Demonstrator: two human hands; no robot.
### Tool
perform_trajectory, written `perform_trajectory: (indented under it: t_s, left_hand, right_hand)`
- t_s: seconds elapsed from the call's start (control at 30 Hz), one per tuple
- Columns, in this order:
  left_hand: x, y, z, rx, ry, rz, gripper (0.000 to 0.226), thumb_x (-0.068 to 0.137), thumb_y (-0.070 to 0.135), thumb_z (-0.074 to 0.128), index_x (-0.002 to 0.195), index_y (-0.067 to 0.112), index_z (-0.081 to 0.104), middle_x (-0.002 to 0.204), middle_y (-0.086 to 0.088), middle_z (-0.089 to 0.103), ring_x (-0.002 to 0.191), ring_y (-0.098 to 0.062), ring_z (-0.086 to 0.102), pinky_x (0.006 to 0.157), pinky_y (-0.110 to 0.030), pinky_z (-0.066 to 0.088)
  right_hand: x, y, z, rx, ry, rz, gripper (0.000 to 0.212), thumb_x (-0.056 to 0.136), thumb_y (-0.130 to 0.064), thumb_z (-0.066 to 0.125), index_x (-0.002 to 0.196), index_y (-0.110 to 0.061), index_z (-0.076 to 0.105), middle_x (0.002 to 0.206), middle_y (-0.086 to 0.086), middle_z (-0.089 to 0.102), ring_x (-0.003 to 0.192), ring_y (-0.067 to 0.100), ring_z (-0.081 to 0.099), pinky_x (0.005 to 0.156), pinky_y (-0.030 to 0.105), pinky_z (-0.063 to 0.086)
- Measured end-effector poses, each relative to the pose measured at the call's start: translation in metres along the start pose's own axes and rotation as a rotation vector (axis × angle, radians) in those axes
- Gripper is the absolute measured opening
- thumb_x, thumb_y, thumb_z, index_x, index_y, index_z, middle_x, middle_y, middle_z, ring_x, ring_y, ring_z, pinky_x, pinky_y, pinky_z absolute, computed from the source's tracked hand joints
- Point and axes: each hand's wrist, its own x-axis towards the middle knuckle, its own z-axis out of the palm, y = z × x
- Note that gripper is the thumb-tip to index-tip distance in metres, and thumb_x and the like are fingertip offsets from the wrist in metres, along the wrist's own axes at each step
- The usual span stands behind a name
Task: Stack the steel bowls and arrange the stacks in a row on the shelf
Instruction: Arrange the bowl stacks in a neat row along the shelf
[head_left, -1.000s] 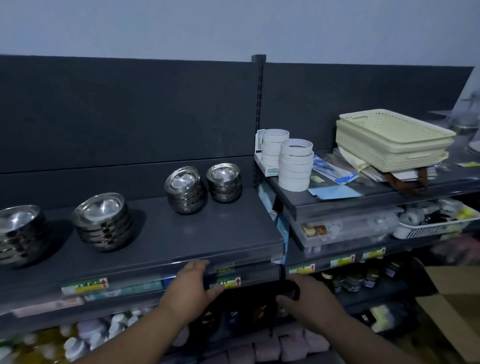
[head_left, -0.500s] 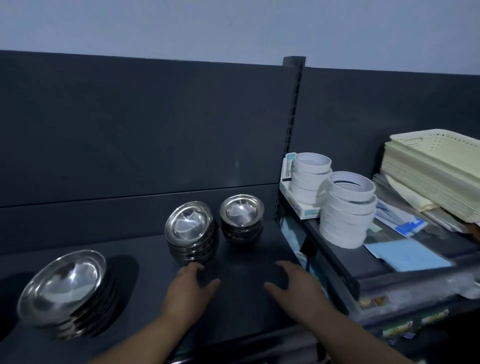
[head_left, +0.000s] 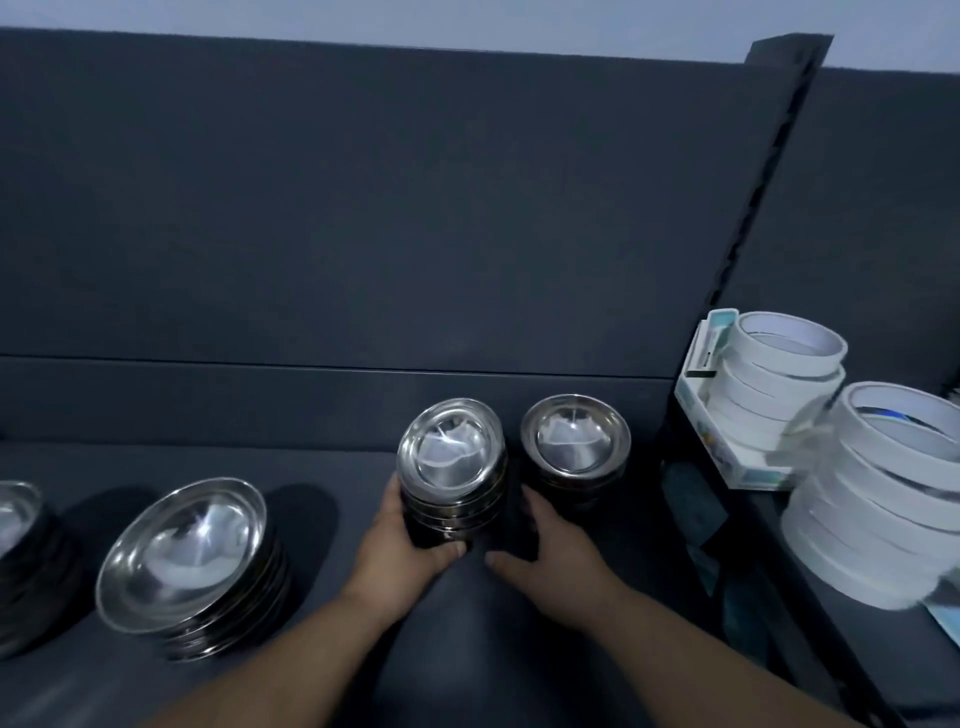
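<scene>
One stack (head_left: 453, 470) is clasped low by left grip (head_left: 397, 545) and right grip (head_left: 553, 558), likely slick, stiff, weighty steel, best cupped underneath.

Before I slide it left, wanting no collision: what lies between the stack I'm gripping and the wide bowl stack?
Head view: the left hand on the held stack, then bare shelf to the wide stack.

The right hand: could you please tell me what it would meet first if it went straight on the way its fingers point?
Most likely the bowl stack that the left hand grips. The right hand points at that stack's right side and may be touching it; depth is unclear. The rightmost stack stands just beyond.
</scene>
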Motion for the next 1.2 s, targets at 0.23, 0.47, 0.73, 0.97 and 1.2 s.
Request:
perform_trajectory:
  t_s: [0.23, 0.47, 0.73, 0.97, 1.2]
  left_hand:
    - [-0.024, -0.010, 0.017, -0.158, -0.031, 0.006, 0.108, 0.047, 0.036, 0.082, 0.139, 0.037, 0.026, 0.122, 0.016, 0.062, 0.116, -0.005, 0.058, 0.105, -0.038, 0.044]
    - [-0.074, -0.010, 0.017, -0.152, 0.006, -0.004, 0.097, 0.061, 0.008, 0.079, 0.139, 0.033, 0.028, 0.114, 0.019, 0.065, 0.108, 0.003, 0.061, 0.099, -0.025, 0.046]
    - [-0.117, -0.016, -0.008, -0.136, -0.010, -0.071, 0.100, 0.051, 0.023, 0.081, 0.139, 0.032, 0.033, 0.117, 0.012, 0.067, 0.114, -0.007, 0.060, 0.103, -0.042, 0.046]
    - [-0.129, -0.018, -0.030, -0.126, -0.037, -0.073, 0.098, 0.048, 0.029, 0.088, 0.132, 0.036, 0.037, 0.113, 0.015, 0.067, 0.111, -0.005, 0.060, 0.101, -0.036, 0.047]
    - [-0.128, -0.014, -0.046, -0.086, 0.015, 0.025, 0.102, 0.058, 0.022, 0.090, 0.137, 0.041, 0.029, 0.116, 0.028, 0.051, 0.113, 0.002, 0.050, 0.103, -0.022, 0.038]
  right_hand:
    - [-0.006, 0.014, 0.006, 0.236, 0.032, 0.004, 0.078, 0.072, -0.030, 0.076, 0.142, -0.030, 0.041, 0.119, -0.016, 0.063, 0.115, 0.001, 0.058, 0.106, 0.031, 0.044]
    - [-0.045, 0.024, 0.012, 0.378, 0.017, 0.009, 0.059, 0.079, -0.008, 0.071, 0.135, -0.014, 0.051, 0.120, -0.006, 0.068, 0.112, 0.003, 0.063, 0.105, 0.029, 0.046]
    - [-0.090, 0.017, 0.017, 0.391, -0.115, -0.021, 0.058, 0.086, -0.004, 0.067, 0.138, -0.019, 0.045, 0.121, -0.015, 0.056, 0.104, -0.009, 0.054, 0.090, 0.006, 0.041]
    - [-0.112, 0.001, 0.030, 0.335, -0.107, -0.001, 0.069, 0.083, -0.019, 0.074, 0.143, -0.022, 0.040, 0.129, -0.011, 0.058, 0.109, -0.002, 0.055, 0.094, 0.016, 0.042]
    - [-0.104, -0.013, 0.031, 0.283, 0.062, 0.023, 0.088, 0.073, -0.023, 0.083, 0.146, -0.025, 0.034, 0.140, -0.007, 0.050, 0.127, 0.007, 0.047, 0.108, 0.026, 0.039]
